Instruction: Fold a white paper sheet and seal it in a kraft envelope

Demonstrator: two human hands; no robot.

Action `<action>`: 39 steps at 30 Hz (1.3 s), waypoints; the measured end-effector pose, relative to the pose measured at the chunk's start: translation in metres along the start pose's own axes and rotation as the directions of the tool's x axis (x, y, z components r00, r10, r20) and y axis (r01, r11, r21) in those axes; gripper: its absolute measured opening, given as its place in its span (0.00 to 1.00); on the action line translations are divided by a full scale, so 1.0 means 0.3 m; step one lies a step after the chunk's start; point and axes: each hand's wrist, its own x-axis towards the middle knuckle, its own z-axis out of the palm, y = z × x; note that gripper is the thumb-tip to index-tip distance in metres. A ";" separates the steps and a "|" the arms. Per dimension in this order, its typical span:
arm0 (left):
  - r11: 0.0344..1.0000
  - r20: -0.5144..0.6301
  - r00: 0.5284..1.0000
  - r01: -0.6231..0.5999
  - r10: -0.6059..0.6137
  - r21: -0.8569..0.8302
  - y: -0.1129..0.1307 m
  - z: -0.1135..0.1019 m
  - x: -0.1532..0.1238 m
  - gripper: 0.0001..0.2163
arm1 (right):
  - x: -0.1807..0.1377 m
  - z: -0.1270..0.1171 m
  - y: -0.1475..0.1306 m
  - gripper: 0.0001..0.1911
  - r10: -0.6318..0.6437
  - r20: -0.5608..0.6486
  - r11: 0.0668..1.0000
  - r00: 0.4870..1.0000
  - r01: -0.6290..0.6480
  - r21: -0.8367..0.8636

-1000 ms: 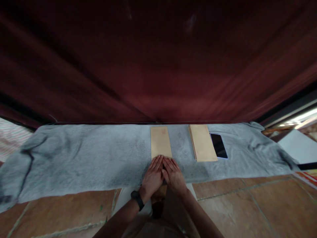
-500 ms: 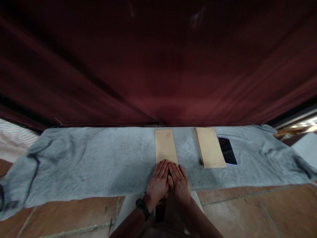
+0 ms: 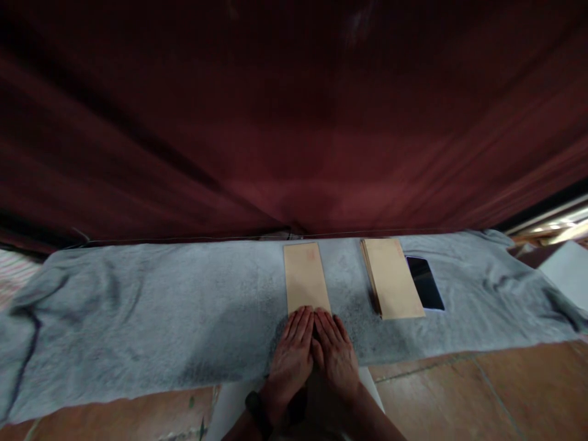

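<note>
A tan paper envelope (image 3: 305,275) with a faint red print near its far right corner lies flat on a grey cloth (image 3: 184,306). My left hand (image 3: 293,352) rests on the envelope's near end, palm down with fingers stretched out together. Beside it, my right hand (image 3: 336,352) lies in the same way, the two hands touching at the fingertips and thumbs. They hide the near edge of the envelope. To the right sits a stack of similar tan envelopes (image 3: 395,278).
A dark-screened phone (image 3: 426,283) lies just right of the stack, partly beside its edge. Behind the cloth-covered surface hangs a dark red curtain (image 3: 294,153). Brown floor tiles (image 3: 441,392) show below the near edge. At the far right is a white object (image 3: 567,275).
My view has shifted and tilted slightly, so the cloth's left side appears lower. Both hands stay flat at the near end of the envelope, with little visible movement.
</note>
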 end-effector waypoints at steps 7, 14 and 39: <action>0.999 -0.030 0.999 -0.033 0.034 0.015 0.000 -0.001 0.005 0.33 | 0.009 -0.013 -0.008 0.26 0.020 -0.009 1.000 1.000 -0.020 0.012; 0.998 -0.039 0.997 -0.057 0.059 0.037 -0.015 0.003 0.008 0.31 | 0.009 -0.020 0.003 0.26 0.033 -0.005 0.998 0.999 -0.033 0.046; 0.999 0.132 0.991 0.011 -0.017 0.052 -0.040 -0.040 0.054 0.24 | 0.121 -0.010 0.111 0.10 0.439 -0.056 0.853 0.897 -0.397 0.340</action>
